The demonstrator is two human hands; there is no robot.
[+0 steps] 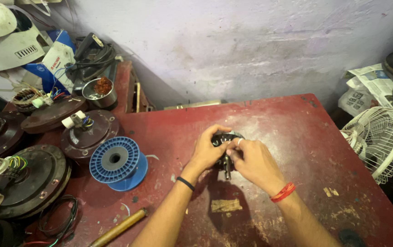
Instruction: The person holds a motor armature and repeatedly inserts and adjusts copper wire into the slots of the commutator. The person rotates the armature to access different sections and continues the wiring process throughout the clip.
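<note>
Fingers of left hand [207, 152] & right hand [252, 161] both grip dark motor part [226, 142] w/ shaft, above red table [315, 151].

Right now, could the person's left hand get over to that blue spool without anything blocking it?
Probably yes. The left hand is gripping the small dark motor part together with the right hand, so it would have to let go first. Between it and the blue spool lies only bare red table.

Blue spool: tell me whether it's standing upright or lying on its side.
On its side: the blue spool rests on the red table, its round flange and centre hole facing the camera.
</note>
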